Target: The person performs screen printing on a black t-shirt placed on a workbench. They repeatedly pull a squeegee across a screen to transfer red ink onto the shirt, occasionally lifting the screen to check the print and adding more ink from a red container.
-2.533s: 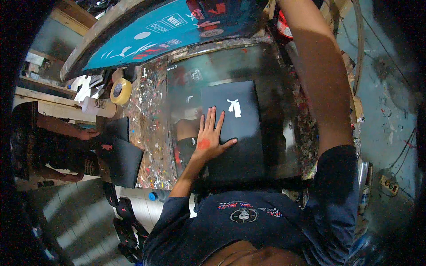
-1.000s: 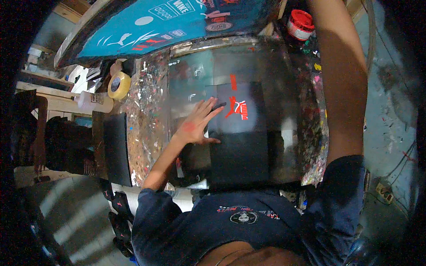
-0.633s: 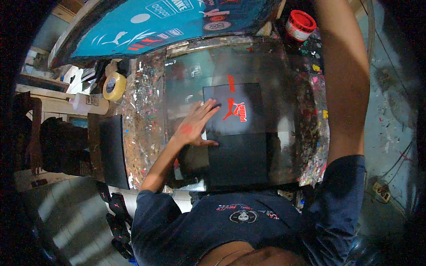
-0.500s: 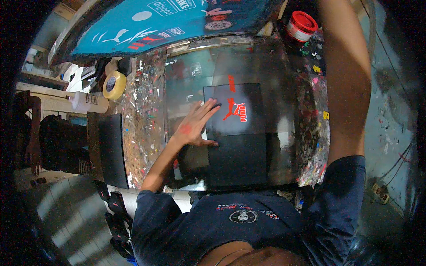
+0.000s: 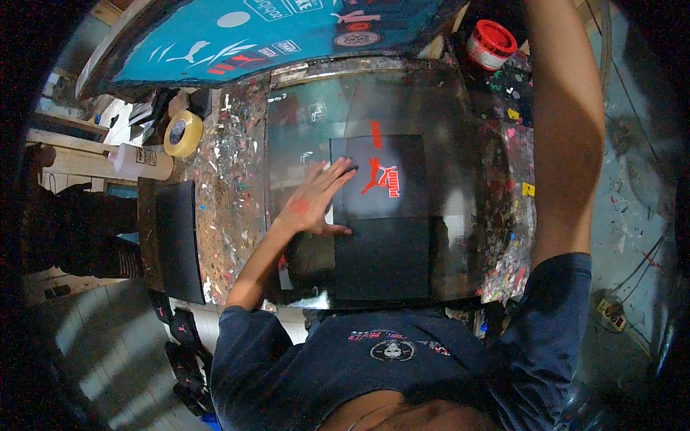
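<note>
My left hand (image 5: pixel 314 198) lies flat with fingers spread, its fingertips and thumb on the left edge of a black rectangular piece (image 5: pixel 383 255). That piece lies on the dark, glossy work board (image 5: pixel 454 179) in front of me. On its far half is a red printed emblem (image 5: pixel 379 177) of a leaping animal with lettering, and a smaller red mark (image 5: pixel 375 135) sits just beyond on the board. My right arm (image 5: pixel 566 136) reaches up past the top edge, so my right hand is out of sight. At the far side a blue printing screen (image 5: pixel 208 36) with white and red designs stands tilted up.
A red-lidded tub (image 5: pixel 491 44) stands at the far right. A roll of yellowish tape (image 5: pixel 182 133) and a white squeeze bottle (image 5: pixel 144 162) lie at the left. Dark sheets (image 5: pixel 177 241) are stacked at the left edge. Another person (image 5: pixel 83 230) is at the far left.
</note>
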Demonstrator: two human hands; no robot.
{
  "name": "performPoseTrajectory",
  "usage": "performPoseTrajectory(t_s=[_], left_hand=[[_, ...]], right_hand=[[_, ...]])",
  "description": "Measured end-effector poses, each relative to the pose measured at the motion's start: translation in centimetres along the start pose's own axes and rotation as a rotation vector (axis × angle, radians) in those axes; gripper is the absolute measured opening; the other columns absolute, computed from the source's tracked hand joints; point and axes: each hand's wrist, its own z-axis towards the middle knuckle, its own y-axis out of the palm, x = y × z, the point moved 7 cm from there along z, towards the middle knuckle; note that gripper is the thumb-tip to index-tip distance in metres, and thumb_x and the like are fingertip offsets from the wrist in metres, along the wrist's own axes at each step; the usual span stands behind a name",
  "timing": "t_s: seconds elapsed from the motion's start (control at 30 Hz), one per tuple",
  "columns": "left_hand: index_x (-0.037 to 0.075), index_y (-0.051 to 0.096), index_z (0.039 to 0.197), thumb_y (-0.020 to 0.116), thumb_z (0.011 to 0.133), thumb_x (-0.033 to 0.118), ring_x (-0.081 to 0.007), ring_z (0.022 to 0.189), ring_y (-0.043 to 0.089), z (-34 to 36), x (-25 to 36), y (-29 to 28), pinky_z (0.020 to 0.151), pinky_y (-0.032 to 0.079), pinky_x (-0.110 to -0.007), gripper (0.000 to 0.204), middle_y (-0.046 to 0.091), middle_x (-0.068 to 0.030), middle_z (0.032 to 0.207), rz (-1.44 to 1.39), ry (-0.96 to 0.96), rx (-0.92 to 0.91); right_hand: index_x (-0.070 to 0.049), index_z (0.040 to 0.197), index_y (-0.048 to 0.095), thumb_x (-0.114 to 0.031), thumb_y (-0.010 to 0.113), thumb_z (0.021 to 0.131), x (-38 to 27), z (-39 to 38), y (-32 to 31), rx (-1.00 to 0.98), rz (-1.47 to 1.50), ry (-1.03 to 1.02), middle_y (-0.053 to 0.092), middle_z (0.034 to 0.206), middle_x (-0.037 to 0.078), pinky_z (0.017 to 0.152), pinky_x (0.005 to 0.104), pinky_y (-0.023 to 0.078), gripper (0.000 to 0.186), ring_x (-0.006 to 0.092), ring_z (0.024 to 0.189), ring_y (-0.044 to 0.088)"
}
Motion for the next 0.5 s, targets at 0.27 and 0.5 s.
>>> performPoseTrajectory(t_s=[0.27, 0.5], left_hand=[[0.007, 0.029, 0.161, 0.086, 0.065, 0.067, -0.0315, 0.157, 0.024, -0.5, -0.8, 1.1, 0.124, 0.021, -0.059, 0.127, 0.027, -0.0151, 0.169, 0.030, 0.039, -0.006], [0.010, 0.029, 0.162, 0.077, 0.079, 0.065, -0.0336, 0.158, 0.022, -1.4, -0.5, 0.3, 0.127, 0.019, -0.054, 0.111, 0.026, -0.0185, 0.168, -0.025, 0.038, 0.092]], right_hand=[[0.008, 0.108, 0.070, -0.065, 0.088, 0.061, 0.1, 0.1, -0.8, -0.017, -0.053, 0.079, 0.074, 0.097, 0.022, 0.078, 0.0407, 0.055, 0.088, 0.0311, 0.089, 0.070], [-0.001, 0.103, 0.065, -0.061, 0.090, 0.059, 0.1, -1.1, 0.6, 0.055, -0.071, -0.035, 0.068, 0.096, 0.022, 0.085, 0.0419, 0.052, 0.079, 0.0361, 0.094, 0.068]])
